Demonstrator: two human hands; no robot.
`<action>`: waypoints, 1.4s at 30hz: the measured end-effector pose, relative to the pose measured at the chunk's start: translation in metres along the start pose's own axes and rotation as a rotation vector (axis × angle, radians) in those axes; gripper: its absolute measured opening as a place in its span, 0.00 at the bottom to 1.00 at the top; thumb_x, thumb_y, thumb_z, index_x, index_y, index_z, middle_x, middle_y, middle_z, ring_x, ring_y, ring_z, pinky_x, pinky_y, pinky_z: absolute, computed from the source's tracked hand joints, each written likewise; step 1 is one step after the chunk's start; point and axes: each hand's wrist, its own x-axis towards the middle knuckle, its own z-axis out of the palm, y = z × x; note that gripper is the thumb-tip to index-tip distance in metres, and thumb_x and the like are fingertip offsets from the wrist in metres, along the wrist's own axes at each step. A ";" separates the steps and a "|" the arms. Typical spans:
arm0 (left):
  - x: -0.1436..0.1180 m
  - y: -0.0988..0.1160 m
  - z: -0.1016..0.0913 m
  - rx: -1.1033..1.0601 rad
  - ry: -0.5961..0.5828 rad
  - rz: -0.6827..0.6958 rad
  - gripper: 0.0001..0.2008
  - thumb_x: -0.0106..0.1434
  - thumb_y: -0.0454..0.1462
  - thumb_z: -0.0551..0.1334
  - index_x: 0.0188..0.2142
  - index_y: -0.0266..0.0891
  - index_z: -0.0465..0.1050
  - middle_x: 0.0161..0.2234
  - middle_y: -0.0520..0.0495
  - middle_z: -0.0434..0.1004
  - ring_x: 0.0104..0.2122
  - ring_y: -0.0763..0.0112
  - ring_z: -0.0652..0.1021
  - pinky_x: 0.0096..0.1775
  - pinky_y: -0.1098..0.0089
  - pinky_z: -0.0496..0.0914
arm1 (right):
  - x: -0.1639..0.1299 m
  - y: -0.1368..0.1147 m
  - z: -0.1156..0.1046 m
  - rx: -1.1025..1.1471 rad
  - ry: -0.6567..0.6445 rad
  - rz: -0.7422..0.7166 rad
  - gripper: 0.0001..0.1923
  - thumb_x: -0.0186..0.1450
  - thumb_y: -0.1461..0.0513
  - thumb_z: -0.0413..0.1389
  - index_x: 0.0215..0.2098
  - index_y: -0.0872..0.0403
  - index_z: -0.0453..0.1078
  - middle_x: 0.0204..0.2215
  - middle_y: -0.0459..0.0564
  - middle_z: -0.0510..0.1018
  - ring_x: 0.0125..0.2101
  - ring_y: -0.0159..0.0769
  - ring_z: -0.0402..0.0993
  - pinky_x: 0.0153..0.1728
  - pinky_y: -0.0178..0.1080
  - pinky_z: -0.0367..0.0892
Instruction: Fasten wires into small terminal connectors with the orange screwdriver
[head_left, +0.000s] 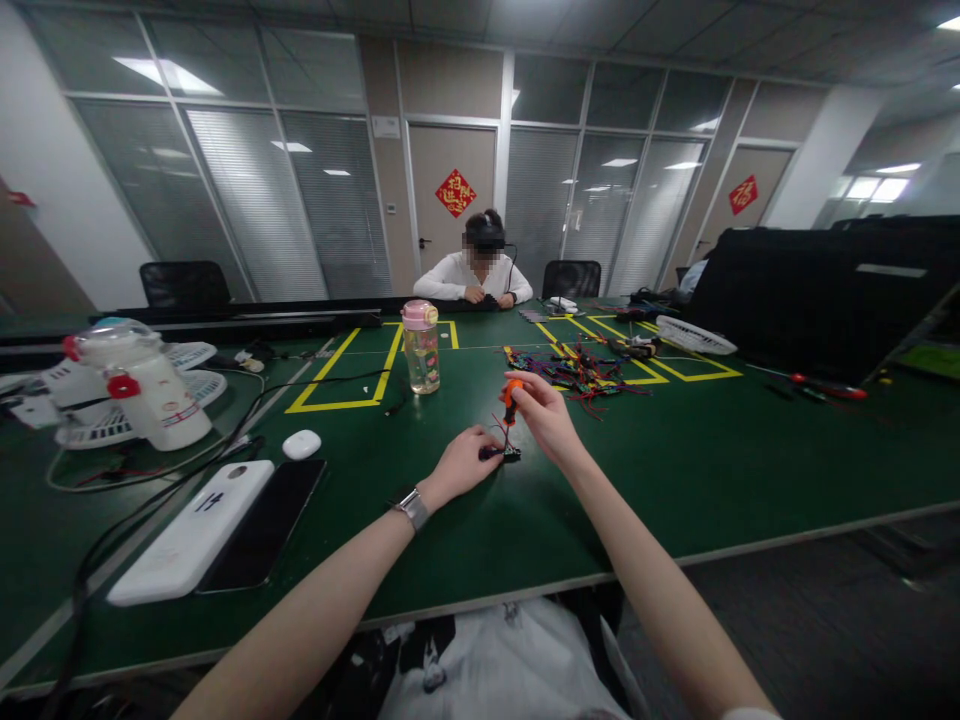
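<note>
2 hands (463, 460) (546, 414) beside and above component (511, 455)

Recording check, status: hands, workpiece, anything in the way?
Left hand touching small dark part on table. Right hand gripping orange-handled screwdriver, shaft down at part. Wire heap beyond; nothing visibly blocking.

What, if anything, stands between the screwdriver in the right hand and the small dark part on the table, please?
Nothing visible blocks it: the orange-handled screwdriver in the right hand points down at the small dark part at the left hand. Thin red wires rise close by.
</note>
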 end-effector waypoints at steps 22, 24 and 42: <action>-0.002 -0.007 -0.001 -0.059 -0.004 0.050 0.08 0.63 0.36 0.64 0.40 0.39 0.82 0.39 0.47 0.76 0.39 0.66 0.78 0.44 0.69 0.71 | -0.003 -0.009 -0.007 -0.247 0.149 -0.170 0.09 0.63 0.55 0.62 0.40 0.48 0.77 0.32 0.45 0.78 0.32 0.34 0.70 0.36 0.37 0.66; -0.003 -0.007 -0.001 -0.060 0.008 0.051 0.08 0.62 0.35 0.64 0.40 0.39 0.82 0.39 0.47 0.76 0.39 0.66 0.78 0.44 0.69 0.70 | -0.003 -0.009 -0.008 -0.264 0.154 -0.175 0.10 0.63 0.54 0.62 0.40 0.49 0.77 0.33 0.46 0.79 0.33 0.35 0.71 0.38 0.38 0.67; -0.006 -0.004 -0.004 -0.002 -0.017 0.069 0.09 0.66 0.37 0.63 0.43 0.40 0.81 0.41 0.46 0.75 0.40 0.65 0.77 0.44 0.69 0.70 | -0.002 -0.003 -0.012 -0.102 0.033 -0.079 0.15 0.65 0.50 0.61 0.45 0.47 0.77 0.35 0.47 0.79 0.37 0.37 0.75 0.42 0.39 0.69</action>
